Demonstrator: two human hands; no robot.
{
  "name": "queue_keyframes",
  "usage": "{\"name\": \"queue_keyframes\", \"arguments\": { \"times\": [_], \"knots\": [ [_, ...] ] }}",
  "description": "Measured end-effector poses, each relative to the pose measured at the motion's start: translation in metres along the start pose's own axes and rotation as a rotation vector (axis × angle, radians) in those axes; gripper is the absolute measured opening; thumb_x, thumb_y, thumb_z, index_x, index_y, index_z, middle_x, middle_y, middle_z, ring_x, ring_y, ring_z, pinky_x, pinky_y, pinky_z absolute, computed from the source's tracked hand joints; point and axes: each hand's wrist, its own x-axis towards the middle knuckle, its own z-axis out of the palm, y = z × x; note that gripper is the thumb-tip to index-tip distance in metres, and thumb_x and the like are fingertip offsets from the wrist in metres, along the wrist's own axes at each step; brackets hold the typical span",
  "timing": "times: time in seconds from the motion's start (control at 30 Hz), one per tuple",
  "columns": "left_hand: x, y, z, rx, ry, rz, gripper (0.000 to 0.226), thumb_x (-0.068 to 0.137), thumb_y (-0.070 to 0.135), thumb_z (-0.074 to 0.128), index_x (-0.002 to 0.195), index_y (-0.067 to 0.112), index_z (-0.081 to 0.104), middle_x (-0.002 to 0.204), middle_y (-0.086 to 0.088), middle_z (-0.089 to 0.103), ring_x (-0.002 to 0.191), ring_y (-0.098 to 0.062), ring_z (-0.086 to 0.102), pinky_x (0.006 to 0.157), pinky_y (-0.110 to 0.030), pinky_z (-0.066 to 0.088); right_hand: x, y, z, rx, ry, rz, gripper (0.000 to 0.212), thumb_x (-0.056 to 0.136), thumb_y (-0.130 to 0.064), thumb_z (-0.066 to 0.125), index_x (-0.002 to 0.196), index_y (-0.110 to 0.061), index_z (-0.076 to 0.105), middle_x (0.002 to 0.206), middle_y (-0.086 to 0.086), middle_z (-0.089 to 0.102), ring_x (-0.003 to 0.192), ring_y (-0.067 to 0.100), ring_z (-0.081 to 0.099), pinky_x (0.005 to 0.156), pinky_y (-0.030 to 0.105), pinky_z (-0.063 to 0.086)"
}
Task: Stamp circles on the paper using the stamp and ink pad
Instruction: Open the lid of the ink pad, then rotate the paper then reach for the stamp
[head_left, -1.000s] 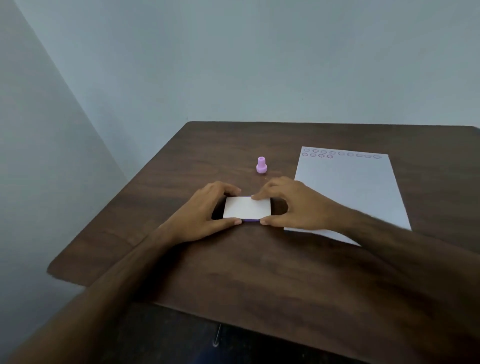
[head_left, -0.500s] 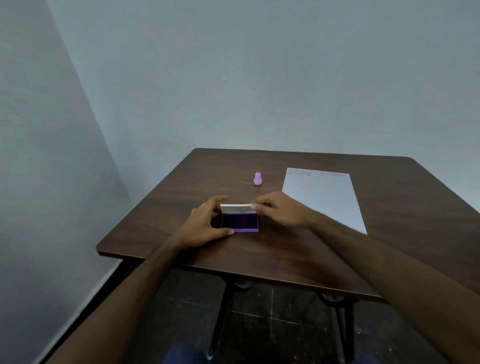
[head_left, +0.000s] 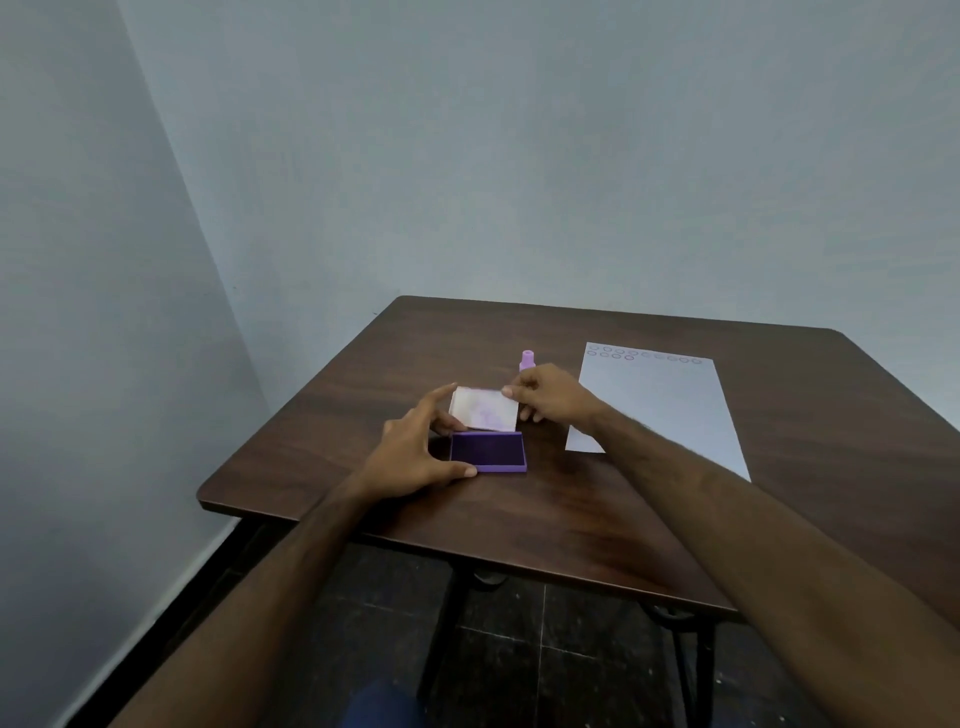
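Two hands on a dark wood surface (head_left: 597, 525), grey walls behind. Paper (head_left: 660, 410) lies flat at right, portrait, with two rows of purple circles (head_left: 644, 356) along its far edge; the second row is short. Ink pad (head_left: 488, 451) sits left of the paper, open, dark purple pad face up in a lilac tray. Lid (head_left: 485, 410) is swung back past the tray's far edge, stained inner side up. Left hand (head_left: 415, 452): fingers spread, thumb tip at the tray's near left corner, other fingertips at the lid's left edge. Right hand (head_left: 550, 397): fingers pinching the lid's far right corner. Stamp (head_left: 527, 360), small and lilac, stands upright just beyond the right hand, between pad and paper, untouched.
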Motion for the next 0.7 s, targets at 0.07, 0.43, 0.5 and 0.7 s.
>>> {"name": "queue_keyframes", "arguments": {
  "times": [0.07,0.43,0.5,0.7],
  "knots": [
    [0.0,-0.001,0.001,0.015,0.013,0.006,0.106,0.067,0.056,0.083,0.151,0.043,0.02,0.117,0.019,0.065,0.115,-0.001,0.056,0.115,-0.043,0.028,0.003,-0.001,0.0,0.019,0.001,0.0,0.025,0.096,-0.024,0.064,0.11,-0.005,0.069,0.094,0.009,0.076,0.075,0.011,0.069,0.065,0.019,0.056],
    [0.006,-0.007,0.007,0.144,0.062,0.042,0.095,0.075,0.056,0.076,0.152,0.039,0.023,0.129,0.018,0.057,0.12,-0.005,0.048,0.105,-0.041,0.025,-0.047,0.051,-0.02,-0.622,0.33,0.091,0.059,0.096,-0.052,0.05,0.143,-0.017,0.048,0.15,0.009,0.044,0.136,0.03,0.04,0.108,0.045,0.039],
    [0.006,-0.008,0.008,0.18,0.051,0.052,0.093,0.076,0.06,0.072,0.152,0.04,0.022,0.132,0.018,0.056,0.122,-0.005,0.047,0.105,-0.041,0.026,-0.051,0.057,-0.018,-0.646,0.26,0.145,0.068,0.096,-0.059,0.043,0.15,-0.019,0.037,0.16,0.007,0.032,0.145,0.029,0.031,0.115,0.046,0.032],
    [0.002,-0.006,0.012,0.313,0.068,0.121,0.086,0.081,0.064,0.062,0.152,0.036,0.023,0.138,0.016,0.051,0.128,-0.008,0.043,0.102,-0.036,0.027,-0.069,0.064,-0.016,-0.658,0.132,0.118,0.069,0.099,-0.062,0.03,0.155,-0.022,0.029,0.165,0.003,0.025,0.15,0.025,0.026,0.121,0.044,0.022]
  ]
}}
